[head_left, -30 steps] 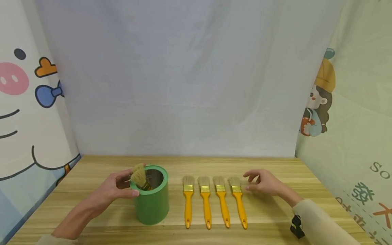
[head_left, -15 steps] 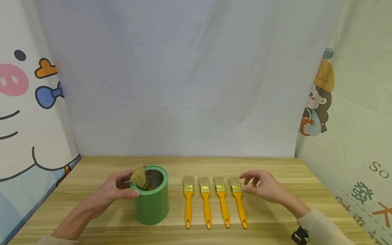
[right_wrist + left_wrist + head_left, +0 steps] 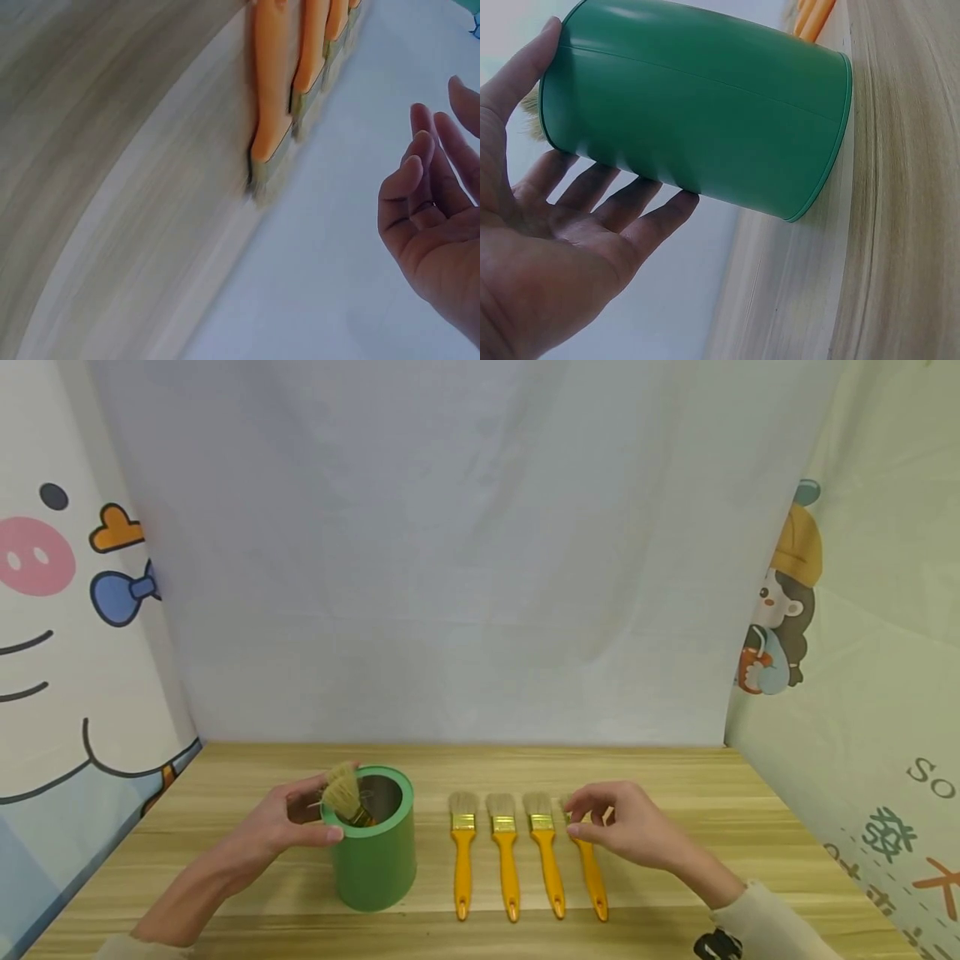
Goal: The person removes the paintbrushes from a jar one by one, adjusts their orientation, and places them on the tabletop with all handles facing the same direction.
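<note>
My left grip [image 3: 276,821] holds the green can [image 3: 374,870] on the desk [image 3: 525,766], a paintbrush [image 3: 342,795] tilted inside, while my right grip [image 3: 628,828] — half open, holding nothing — hovers over the rightmost brush [image 3: 593,881] of four.

Okay so the table [image 3: 420,939] is light wood-look stuff, streaky grain running 9 to 3. Treat it like a clock with 12 at the far edge: a green can [image 3: 375,868] stands upright toward 9, and four brushes [image 3: 509,877] lie in a row from about the middle out toward 3, bristles at 12ish, yellow handles at 6ish.
</note>
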A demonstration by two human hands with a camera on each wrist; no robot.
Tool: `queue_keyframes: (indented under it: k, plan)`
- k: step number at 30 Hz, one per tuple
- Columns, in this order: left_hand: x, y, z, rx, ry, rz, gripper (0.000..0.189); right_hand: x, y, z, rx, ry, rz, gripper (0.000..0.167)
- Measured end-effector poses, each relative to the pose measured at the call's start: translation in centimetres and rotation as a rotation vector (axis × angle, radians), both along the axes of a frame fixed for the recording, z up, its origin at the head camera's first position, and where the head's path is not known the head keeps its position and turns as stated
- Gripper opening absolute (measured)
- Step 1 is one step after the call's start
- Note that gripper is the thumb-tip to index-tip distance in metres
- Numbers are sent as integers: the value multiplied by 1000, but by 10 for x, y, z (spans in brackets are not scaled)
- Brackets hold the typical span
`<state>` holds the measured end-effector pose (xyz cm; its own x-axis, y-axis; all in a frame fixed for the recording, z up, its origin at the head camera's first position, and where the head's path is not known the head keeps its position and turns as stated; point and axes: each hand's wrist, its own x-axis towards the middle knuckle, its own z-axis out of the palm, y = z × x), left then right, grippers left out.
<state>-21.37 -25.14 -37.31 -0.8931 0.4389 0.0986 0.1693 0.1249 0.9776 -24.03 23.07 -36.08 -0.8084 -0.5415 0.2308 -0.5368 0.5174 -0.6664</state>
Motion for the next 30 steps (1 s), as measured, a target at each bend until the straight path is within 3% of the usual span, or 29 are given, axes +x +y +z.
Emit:
queue_keyframes:
  k: [11,16,30]
  plan:
    - [1,1,0,1,3,-9,75,7,-43,10,-47,-28,69,15]
    - [1,0,0,7,1,-5,74,8,-68,13,-81,-18,125,15]
    - [0,0,-1,-2,2,-3,76,11,-123,18,-151,36,178,18]
